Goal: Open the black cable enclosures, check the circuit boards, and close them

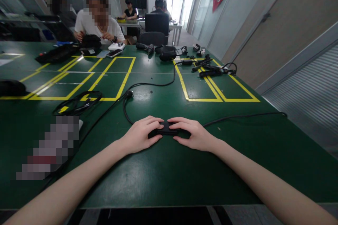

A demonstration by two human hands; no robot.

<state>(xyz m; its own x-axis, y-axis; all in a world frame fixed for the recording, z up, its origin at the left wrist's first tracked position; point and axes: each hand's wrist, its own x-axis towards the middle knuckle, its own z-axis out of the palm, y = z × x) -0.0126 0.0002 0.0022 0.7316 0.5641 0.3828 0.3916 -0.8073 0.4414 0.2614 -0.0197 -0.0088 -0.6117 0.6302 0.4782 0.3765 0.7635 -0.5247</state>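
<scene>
A small flat black box [166,128] lies on the green table [169,175] near the front edge. My left hand [142,134] grips its left end with curled fingers. My right hand [192,134] grips its right end the same way. The two hands nearly meet over the top, so most of the box is hidden. A black cable [245,116] runs from under my right hand toward the table's right edge.
A second black cable [148,85] loops across the middle among yellow tape rectangles [124,77]. A coiled cable [77,103] lies at left beside a blurred patch. Black gadgets and chargers [211,68] sit far right. A person in a white shirt [97,24] works at the far side.
</scene>
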